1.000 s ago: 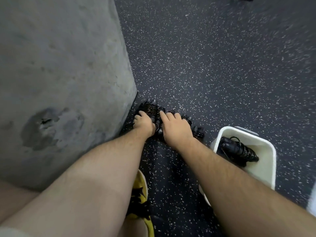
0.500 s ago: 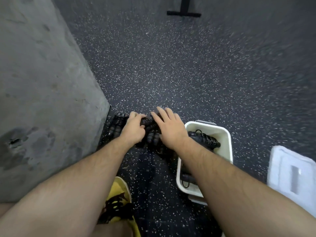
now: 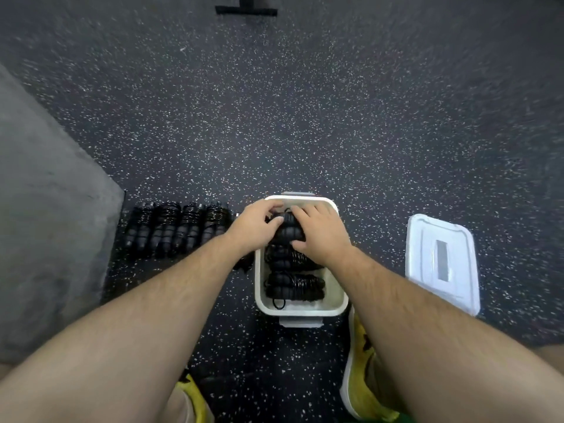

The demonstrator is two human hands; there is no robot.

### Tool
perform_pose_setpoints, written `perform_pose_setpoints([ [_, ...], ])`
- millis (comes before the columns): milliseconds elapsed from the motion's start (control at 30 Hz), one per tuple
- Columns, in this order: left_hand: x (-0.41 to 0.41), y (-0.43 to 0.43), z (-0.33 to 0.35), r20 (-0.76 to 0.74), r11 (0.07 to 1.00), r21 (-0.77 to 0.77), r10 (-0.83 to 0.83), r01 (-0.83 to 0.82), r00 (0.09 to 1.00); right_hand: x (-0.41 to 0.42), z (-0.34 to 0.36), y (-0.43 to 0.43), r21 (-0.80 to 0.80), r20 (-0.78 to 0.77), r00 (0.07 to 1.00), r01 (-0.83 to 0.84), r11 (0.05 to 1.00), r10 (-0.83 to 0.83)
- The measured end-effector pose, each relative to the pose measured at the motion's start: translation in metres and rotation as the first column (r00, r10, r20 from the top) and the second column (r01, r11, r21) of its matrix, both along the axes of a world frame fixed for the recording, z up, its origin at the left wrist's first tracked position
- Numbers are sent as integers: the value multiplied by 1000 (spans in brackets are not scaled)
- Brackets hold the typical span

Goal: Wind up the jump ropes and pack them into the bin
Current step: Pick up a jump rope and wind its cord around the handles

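Writing: none can be read. The lid point(image 3: 439, 264) carries a grey rectangular patch in its middle, too blurred to tell whether it is printed.
Left hand point(image 3: 254, 228): fingers curled over the far end of the held jump rope point(image 3: 287, 232), thumb pressed on its top.
Right hand point(image 3: 320, 236): fingers spread and bent over the same bundle from the other side, thumb under its near edge. Both hands grip it together.
Held jump rope: a black wound bundle with ribbed handles, at the far end of the bin point(image 3: 259, 288) and level with its rim. Whether it already rests inside cannot be told.
Packed jump ropes point(image 3: 294, 285): two black bundles lying crosswise in the bin, one behind the other, nearer the person than the held one.
Row of jump ropes point(image 3: 177, 230): four wound black bundles side by side on the floor, just left of the bin.
Bin: white, rectangular with rounded corners and a flat handle tab at each short end.
Lid: white, lying flat on the floor, well apart to the right of the bin.
Floor point(image 3: 305, 117): dark rubber flecked with white specks.
Concrete face point(image 3: 45, 224): grey, rough, along the left edge, its corner touching the end of the row.
Far edge: a black flat foot point(image 3: 245, 10) of some stand.
Shoes point(image 3: 361, 380): yellow, on either side below the bin.
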State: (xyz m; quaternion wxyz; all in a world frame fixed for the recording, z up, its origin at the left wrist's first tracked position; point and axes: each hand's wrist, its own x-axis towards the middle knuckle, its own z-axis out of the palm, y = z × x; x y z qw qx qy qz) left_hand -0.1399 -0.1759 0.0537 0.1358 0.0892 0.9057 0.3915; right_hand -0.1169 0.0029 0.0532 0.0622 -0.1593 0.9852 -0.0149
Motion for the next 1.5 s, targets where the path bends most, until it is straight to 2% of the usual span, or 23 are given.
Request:
perform_pose_setpoints([
  [67, 2, 5, -12, -58, 987, -156, -50, 41, 997, 8, -10, 9, -7, 51, 999, 19, 1000, -19],
  [133, 5, 7, -21, -113, 926, -363, -157, 106, 981, 16, -22, 12, -13, 95, 995, 27, 1000, -25],
  [167, 7, 7, -25, -118, 897, -420, -207, 140, 971, 18, -28, 12, -10, 114, 993, 19, 1000, -18],
  [300, 9, 13, -38, -82, 812, -522, -350, 259, 933, 16, -50, 4, -48, 136, 991, 24, 999, -17],
  [433, 9, 18, -53, 62, 622, -679, -480, 389, 875, 18, -68, 1, -83, 138, 990, 51, 995, -39],
  [533, 11, 22, -64, 114, 489, -763, -542, 423, 832, 22, -79, 5, -163, 207, 966, 189, 968, -154],
  [700, 10, 29, -78, 103, 450, -796, -557, 404, 824, 22, -89, 9, -261, 192, 961, 245, 934, -198],
  [800, 8, 30, -81, 103, 450, -793, -565, 410, 819, 18, -93, 9, -182, 180, 965, 223, 958, -191],
  [900, 7, 31, -83, 88, 467, -774, -590, 428, 803, 18, -94, 5, -85, 89, 980, 186, 979, -179],
  [1033, 4, 33, -84, 82, 473, -758, -614, 449, 785, 15, -99, 10, -83, 79, 983, 172, 982, -166],
  [1133, 1, 36, -84, 128, 443, -757, -621, 481, 773, 14, -98, 10, -82, 99, 981, 174, 981, -165],
  [1200, -1, 38, -78, 161, 459, -733, -601, 503, 783, 13, -94, 8, -60, 114, 980, 171, 983, -163],
  [1233, -2, 37, -72, 160, 488, -713, -585, 503, 795, 11, -90, 7, -54, 101, 981, 171, 984, -165],
  [1300, -6, 35, -58, 94, 623, -638, -521, 453, 848, 6, -80, 4, -78, 34, 984, 174, 982, -172],
  [1400, -10, 26, -47, -151, 834, -485, -379, 265, 913, 1, -65, -7, -155, -119, 981, 137, 978, -156],
  [1500, -7, 10, -49, -267, 925, -365, -216, 109, 939, -8, -58, -29, -197, -217, 971, 57, 979, -100],
])
